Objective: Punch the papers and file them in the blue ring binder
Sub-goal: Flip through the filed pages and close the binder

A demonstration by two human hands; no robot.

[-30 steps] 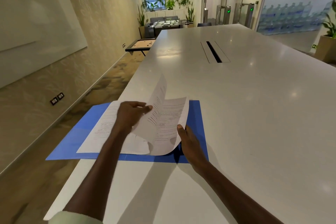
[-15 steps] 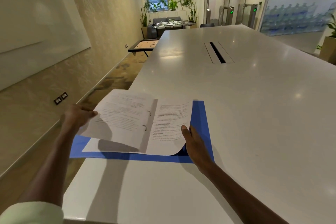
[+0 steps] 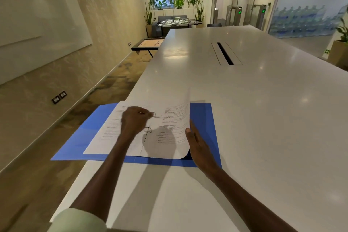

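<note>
The left hand point(image 3: 134, 120) lay curled on the left-hand papers point(image 3: 111, 130), fingers at the rings point(image 3: 150, 122), gripping nothing clearly. The right hand point(image 3: 199, 145) was flat and open, its fingertips under the lifted edge of the right sheet point(image 3: 173, 118). Both stacks lay on the open blue binder point(image 3: 203, 118), which overhung the left edge of the table point(image 3: 263, 118).

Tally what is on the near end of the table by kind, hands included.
Blue ring binder, lying open: 1
Metal binder rings: 2
Stacks of white printed sheets, left and right: 2
Bare hands, left and right: 2
Total: 7
</note>
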